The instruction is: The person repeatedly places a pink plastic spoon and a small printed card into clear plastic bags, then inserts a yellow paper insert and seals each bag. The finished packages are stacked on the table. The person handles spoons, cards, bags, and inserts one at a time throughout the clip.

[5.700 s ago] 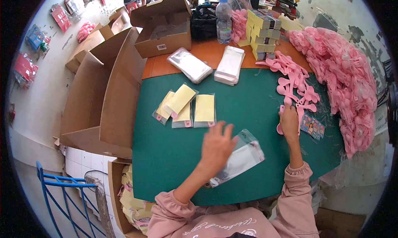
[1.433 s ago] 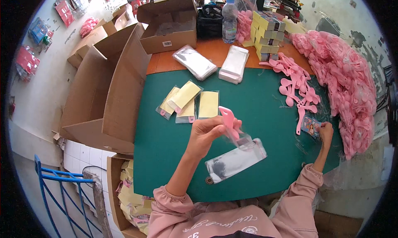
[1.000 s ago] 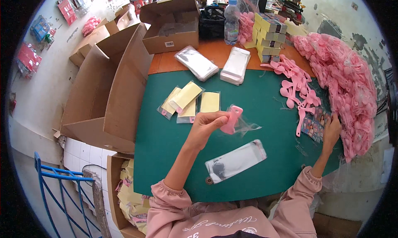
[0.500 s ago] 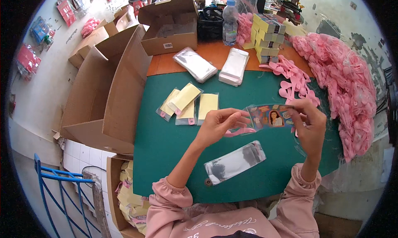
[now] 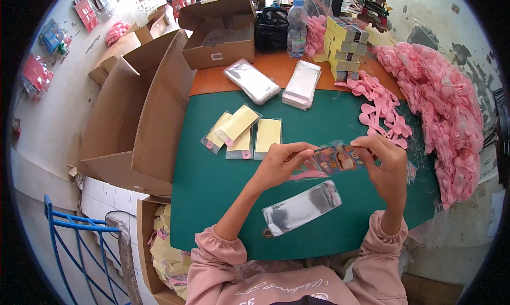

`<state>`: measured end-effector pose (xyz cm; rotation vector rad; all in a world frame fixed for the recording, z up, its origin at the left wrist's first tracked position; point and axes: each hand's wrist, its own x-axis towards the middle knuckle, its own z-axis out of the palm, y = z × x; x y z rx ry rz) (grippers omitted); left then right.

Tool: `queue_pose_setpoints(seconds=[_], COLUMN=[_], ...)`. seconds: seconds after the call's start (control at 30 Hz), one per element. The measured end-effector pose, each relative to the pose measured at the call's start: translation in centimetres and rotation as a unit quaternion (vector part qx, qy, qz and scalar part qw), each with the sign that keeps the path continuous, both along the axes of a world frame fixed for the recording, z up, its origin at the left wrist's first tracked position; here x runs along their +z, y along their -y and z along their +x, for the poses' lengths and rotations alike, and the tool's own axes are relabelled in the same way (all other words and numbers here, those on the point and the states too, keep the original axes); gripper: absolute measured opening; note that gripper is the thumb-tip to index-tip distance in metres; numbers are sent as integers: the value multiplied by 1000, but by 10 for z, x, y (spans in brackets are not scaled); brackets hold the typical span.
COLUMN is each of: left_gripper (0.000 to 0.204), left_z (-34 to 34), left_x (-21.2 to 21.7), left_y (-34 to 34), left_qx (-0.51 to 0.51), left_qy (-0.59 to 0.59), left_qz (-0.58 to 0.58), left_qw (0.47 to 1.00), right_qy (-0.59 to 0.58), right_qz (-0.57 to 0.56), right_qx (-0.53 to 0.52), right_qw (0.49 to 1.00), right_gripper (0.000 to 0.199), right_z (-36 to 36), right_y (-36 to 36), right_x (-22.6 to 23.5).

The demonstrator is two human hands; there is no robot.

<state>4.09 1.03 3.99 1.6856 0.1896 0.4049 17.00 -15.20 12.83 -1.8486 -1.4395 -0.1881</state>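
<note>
A colourful printed card (image 5: 340, 159) stretches between my two hands over the green mat, bowed slightly, with clear plastic around its left end. My left hand (image 5: 284, 162) pinches that end, thumb and fingers together on the plastic. A pink plastic spoon (image 5: 309, 175) shows just below, apparently in the same clear bag. My right hand (image 5: 387, 164) grips the card's right end between thumb and fingers. Under the hands lies a stack of clear plastic bags (image 5: 302, 207). Several filled bags with pale yellow backs (image 5: 267, 136) rest left of my left hand.
Loose pink spoons (image 5: 374, 108) and a big heap of bagged ones (image 5: 443, 114) occupy the right. Card stacks (image 5: 345, 47), a water bottle (image 5: 297, 29) and two clear-bag stacks (image 5: 251, 82) stand farther back. Cardboard boxes (image 5: 130, 114) line the left. A small round object (image 5: 266, 233) lies near the front.
My left hand has closed its fingers onto the plastic at the card's left end. The card has dropped a little and gone further into the bag, with my right hand shifting slightly left.
</note>
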Motion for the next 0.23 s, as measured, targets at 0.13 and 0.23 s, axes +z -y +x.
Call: queue_pose_setpoints(seconds=[0.13,0.23], left_gripper=[23,25], left_z=[2,-2], left_x=[-1,17], left_y=[1,7], left_qx=[-13,-14], left_qy=[51,-60], left_qz=[85,124], left_qw=[995,990], right_qy=[-93,-103], right_qz=[-112,-206], right_qx=[100,162], right_qw=[984,960], right_gripper=[11,26], right_z=[10,17], right_y=[-12,-23], right_x=[-11,-33])
